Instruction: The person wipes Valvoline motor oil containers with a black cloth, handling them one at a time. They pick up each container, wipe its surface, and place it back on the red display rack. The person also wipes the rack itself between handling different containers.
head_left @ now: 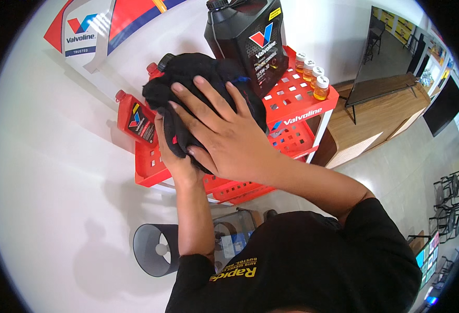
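Note:
A bundled black cloth [187,73] is between my two hands above the red shelf rack. My right hand [234,138] presses over its top, with the fingers spread and curved round it. My left hand [177,161] grips its left side from below, its fingers mostly hidden behind the folds. A dark ridged cap [165,62] shows at the cloth's far edge; whether it belongs to something under the cloth I cannot tell. Just left of the bundle stands a red bottle [137,119] with a dark label, and part of another red bottle [155,70] shows behind it.
A large black oil jug [247,44] stands on the red rack [305,107], beside several small amber-filled jars [321,87]. To the right is a wooden cabinet [354,130] bearing a dark screen [380,57]. Below at left is a dark lampshade [156,250] near the white wall.

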A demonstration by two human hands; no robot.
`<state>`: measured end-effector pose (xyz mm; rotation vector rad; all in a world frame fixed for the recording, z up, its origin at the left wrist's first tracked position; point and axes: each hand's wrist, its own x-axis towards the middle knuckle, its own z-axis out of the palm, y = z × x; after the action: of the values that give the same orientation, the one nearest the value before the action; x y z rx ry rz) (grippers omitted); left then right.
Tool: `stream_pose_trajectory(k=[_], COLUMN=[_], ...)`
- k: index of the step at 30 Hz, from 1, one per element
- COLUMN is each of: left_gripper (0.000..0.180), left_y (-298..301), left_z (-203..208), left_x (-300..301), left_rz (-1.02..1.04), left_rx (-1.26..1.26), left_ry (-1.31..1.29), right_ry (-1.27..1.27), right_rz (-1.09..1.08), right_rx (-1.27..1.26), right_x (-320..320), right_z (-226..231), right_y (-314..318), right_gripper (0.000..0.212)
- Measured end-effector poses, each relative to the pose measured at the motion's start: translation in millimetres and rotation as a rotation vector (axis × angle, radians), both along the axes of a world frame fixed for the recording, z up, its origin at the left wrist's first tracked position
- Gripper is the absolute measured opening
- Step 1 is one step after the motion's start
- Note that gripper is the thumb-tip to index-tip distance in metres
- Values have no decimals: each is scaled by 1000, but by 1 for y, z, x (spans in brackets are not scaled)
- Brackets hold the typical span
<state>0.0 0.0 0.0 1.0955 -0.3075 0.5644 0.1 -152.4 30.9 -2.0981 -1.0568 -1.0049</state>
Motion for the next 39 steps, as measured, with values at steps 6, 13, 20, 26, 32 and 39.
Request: stream_pose_trajectory(k=[6,13,20,26,32,39], left_gripper=[59,64,67,62,64,64], left_y=[-16,-19,-33,-45,-61,-75], left_z=[24,26,-2,-14,-9,-19], left_x=[9,15,17,3,2,7], left_rz=[163,-28,-340,-339,-266,-336], left_rx=[-64,-113,-134,-90,-114,-135], left_ry=[32,41,238,336,393,437], right_ry=[41,121,902,1169,1086,1008], right_rz=[-98,46,579,711,823,956], right_rx=[-47,175,625,975,1182,1149], right_x=[-11,0,43,47,43,62], right_z=[-49,-29,11,0,-21,-39], right_y=[-20,-53,-62,-66,-58,-63], right_gripper=[66,71,79,53,50,51])
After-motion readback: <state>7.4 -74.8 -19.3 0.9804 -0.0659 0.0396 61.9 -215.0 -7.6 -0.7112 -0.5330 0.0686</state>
